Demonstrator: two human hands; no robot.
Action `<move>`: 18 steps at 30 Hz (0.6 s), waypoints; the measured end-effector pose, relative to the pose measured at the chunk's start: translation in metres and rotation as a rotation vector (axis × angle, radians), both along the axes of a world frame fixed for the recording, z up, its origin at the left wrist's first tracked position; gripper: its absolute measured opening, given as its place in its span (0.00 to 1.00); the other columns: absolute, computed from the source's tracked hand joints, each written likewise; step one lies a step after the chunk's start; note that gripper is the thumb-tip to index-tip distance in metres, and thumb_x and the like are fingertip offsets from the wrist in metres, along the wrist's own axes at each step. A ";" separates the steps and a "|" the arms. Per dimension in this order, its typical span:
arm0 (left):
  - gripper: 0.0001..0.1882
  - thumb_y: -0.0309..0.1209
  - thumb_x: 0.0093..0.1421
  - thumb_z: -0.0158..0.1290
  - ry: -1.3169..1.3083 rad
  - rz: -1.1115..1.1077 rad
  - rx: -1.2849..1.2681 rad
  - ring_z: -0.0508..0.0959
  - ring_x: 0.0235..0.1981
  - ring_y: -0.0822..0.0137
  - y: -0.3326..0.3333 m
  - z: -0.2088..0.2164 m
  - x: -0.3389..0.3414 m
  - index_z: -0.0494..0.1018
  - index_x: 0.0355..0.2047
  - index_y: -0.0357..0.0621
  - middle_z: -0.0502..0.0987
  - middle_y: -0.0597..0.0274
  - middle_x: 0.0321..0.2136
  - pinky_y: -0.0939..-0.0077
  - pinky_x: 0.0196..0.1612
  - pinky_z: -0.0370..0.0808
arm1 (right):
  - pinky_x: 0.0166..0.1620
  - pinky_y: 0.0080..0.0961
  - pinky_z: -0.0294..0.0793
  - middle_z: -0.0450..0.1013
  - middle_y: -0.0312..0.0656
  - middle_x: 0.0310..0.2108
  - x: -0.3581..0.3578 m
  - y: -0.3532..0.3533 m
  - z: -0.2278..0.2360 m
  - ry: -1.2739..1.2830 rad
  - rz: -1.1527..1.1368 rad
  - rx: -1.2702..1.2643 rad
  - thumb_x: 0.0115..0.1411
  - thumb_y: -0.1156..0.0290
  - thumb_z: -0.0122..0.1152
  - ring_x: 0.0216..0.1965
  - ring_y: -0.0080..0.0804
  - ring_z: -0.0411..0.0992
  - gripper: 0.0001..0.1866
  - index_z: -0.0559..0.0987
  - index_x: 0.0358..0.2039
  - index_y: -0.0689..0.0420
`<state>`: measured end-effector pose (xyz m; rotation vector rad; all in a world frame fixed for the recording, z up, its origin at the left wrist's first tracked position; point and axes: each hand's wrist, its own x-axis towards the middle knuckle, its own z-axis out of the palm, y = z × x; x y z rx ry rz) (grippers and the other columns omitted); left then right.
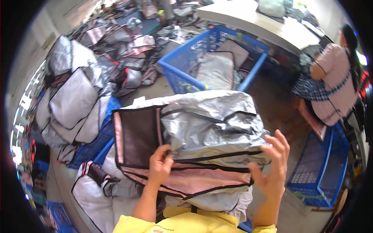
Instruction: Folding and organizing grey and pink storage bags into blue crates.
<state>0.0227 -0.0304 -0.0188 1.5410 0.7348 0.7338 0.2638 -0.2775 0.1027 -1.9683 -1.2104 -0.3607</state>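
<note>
Visibility first. Underside of the bag (213, 124) is hidden from me; its lower right corner is partly behind my right hand (274, 161). What it rests on is mostly covered: I see some pale and grey fabric (221, 200) just under its near edge, support below that can't be made out. My forearms are cut by the sleeves of my yellow shirt (182, 224), which runs off the near edge. Right fingers are a bit blurred.

Bag is in the middle, directly in front of me: crumpled silver body, dark panel (140, 132) at left, pink panel (217, 178) along the near side, black trim.

Hands are well apart. Left hand (160, 165): thumb and fingers closed in a pinch on the bag, near where the dark panel meets the silver. Exact fold under the fingertips hidden. Right hand: open, fingers spread, thumb well off them, at the bag's right end. Can't tell if the fingertips press on the silver or sit just over it.

Around: blue crate (175, 77) on the far side with padded grey pieces in it, white bench (248, 21) behind. Heap of grey pieces (74, 101) at left, partly hiding another blue basket (91, 149). Co-worker (334, 85) at far right, hands not readable.
</note>
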 end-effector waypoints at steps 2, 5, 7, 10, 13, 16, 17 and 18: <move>0.13 0.17 0.63 0.52 0.049 0.014 0.116 0.69 0.25 0.82 -0.007 0.001 0.003 0.78 0.48 0.37 0.73 0.75 0.26 0.82 0.27 0.67 | 0.64 0.50 0.66 0.75 0.47 0.55 -0.005 0.026 0.001 -0.103 0.197 -0.164 0.52 0.61 0.77 0.61 0.51 0.70 0.30 0.78 0.54 0.56; 0.15 0.16 0.56 0.55 0.103 -0.063 0.506 0.74 0.20 0.69 -0.011 0.013 0.007 0.82 0.43 0.40 0.74 0.60 0.23 0.74 0.26 0.73 | 0.47 0.41 0.69 0.74 0.36 0.35 -0.003 0.054 -0.051 -0.174 0.244 -0.473 0.55 0.63 0.73 0.41 0.38 0.73 0.27 0.81 0.57 0.49; 0.15 0.18 0.55 0.56 0.174 -0.110 0.665 0.76 0.20 0.63 -0.013 0.022 0.008 0.83 0.43 0.42 0.75 0.57 0.24 0.70 0.26 0.75 | 0.40 0.39 0.68 0.70 0.36 0.29 -0.005 0.052 -0.091 -0.208 0.287 -0.527 0.57 0.69 0.69 0.36 0.37 0.72 0.24 0.82 0.56 0.49; 0.15 0.21 0.53 0.58 0.301 -0.196 0.787 0.79 0.22 0.55 -0.015 0.038 0.004 0.85 0.41 0.44 0.76 0.54 0.24 0.63 0.27 0.77 | 0.34 0.36 0.68 0.68 0.35 0.25 -0.019 0.042 -0.104 -0.145 0.286 -0.457 0.57 0.71 0.67 0.28 0.35 0.72 0.22 0.84 0.54 0.47; 0.13 0.24 0.53 0.58 0.330 -0.313 0.679 0.80 0.23 0.55 -0.005 0.067 0.000 0.87 0.38 0.45 0.77 0.55 0.24 0.61 0.28 0.78 | 0.31 0.35 0.68 0.67 0.33 0.23 -0.032 0.029 -0.107 -0.129 0.278 -0.409 0.56 0.70 0.67 0.25 0.33 0.72 0.22 0.84 0.53 0.43; 0.10 0.21 0.55 0.59 0.245 -0.107 0.853 0.79 0.26 0.57 0.009 0.098 0.008 0.85 0.37 0.42 0.76 0.55 0.26 0.64 0.30 0.77 | 0.28 0.31 0.69 0.64 0.30 0.22 -0.040 0.026 -0.115 -0.179 0.299 -0.335 0.53 0.68 0.69 0.22 0.28 0.71 0.24 0.83 0.53 0.41; 0.10 0.19 0.56 0.59 0.246 -0.038 0.941 0.79 0.28 0.56 0.011 0.108 0.024 0.84 0.38 0.40 0.77 0.55 0.27 0.63 0.32 0.76 | 0.28 0.30 0.69 0.64 0.30 0.22 -0.042 0.022 -0.116 -0.172 0.293 -0.330 0.53 0.68 0.69 0.22 0.27 0.71 0.25 0.82 0.54 0.41; 0.10 0.16 0.56 0.59 0.235 0.011 1.020 0.78 0.30 0.56 0.014 0.113 0.039 0.84 0.38 0.39 0.77 0.56 0.27 0.63 0.34 0.76 | 0.28 0.29 0.69 0.63 0.30 0.23 -0.041 0.021 -0.117 -0.157 0.291 -0.325 0.53 0.67 0.69 0.22 0.27 0.71 0.25 0.82 0.54 0.41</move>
